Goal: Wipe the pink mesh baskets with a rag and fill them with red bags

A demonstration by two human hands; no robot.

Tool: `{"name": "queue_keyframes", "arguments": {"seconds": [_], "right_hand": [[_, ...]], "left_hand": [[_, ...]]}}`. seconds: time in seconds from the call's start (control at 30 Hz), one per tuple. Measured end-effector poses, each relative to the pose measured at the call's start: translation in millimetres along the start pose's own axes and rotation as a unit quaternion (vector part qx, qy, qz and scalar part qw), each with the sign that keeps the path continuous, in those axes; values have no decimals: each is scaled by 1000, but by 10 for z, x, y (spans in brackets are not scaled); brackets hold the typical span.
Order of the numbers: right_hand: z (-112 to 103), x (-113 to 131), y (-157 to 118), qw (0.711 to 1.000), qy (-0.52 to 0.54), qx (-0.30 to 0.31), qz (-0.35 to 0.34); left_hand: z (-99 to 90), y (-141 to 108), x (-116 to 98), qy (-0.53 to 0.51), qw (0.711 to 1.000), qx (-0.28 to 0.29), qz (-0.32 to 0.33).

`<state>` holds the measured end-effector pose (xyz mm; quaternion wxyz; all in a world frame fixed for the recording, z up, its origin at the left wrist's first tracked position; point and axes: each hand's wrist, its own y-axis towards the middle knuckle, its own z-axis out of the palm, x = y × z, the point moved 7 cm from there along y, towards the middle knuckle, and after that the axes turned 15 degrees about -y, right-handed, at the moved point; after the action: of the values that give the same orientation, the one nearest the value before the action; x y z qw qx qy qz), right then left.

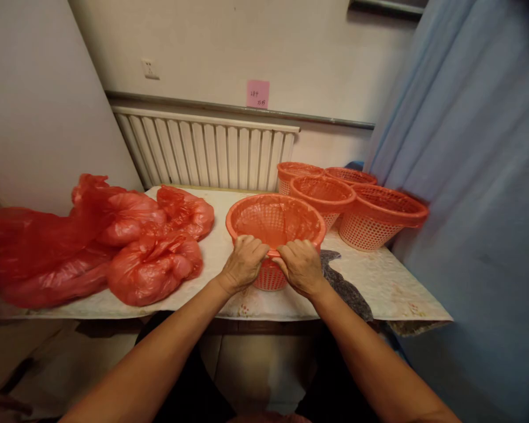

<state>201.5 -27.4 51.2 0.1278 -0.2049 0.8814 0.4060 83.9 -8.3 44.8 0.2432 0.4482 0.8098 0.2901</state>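
Note:
A perforated plastic wastebasket stands upright on the table in front of me, lined with a thin red plastic bag that is folded over its rim. My left hand is closed on the near rim, left of centre, gripping the bag's edge there. Close beside it, my right hand is closed on the same rim, right of centre, thumb pointing inward. The fingertips of both hands are partly hidden behind the rim.
Several lined wastebaskets stand at the back right beside a blue curtain. Knotted red bags, filled, lie on the left of the cloth-covered table. A dark grey cloth-like piece lies right of my right hand. A radiator is behind.

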Motion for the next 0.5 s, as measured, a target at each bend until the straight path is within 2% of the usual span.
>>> {"name": "queue_keyframes", "arguments": {"seconds": [0.13, 0.23, 0.3, 0.4, 0.5], "right_hand": [[175, -408, -140, 998, 48, -10, -33], [257, -628, -263, 996, 85, -28, -16], [244, -585, -275, 997, 71, -26, 7], [138, -319, -193, 999, 24, -7, 34], [30, -97, -106, 1000, 12, 2, 13]], "left_hand": [[-148, -45, 231, -38, 999, 28, 16], [-237, -4, 261, -62, 997, 45, 20], [-213, 47, 148, -69, 996, 49, 27], [-64, 102, -56, -49, 997, 53, 21], [44, 82, -94, -5, 999, 53, 8]]}}
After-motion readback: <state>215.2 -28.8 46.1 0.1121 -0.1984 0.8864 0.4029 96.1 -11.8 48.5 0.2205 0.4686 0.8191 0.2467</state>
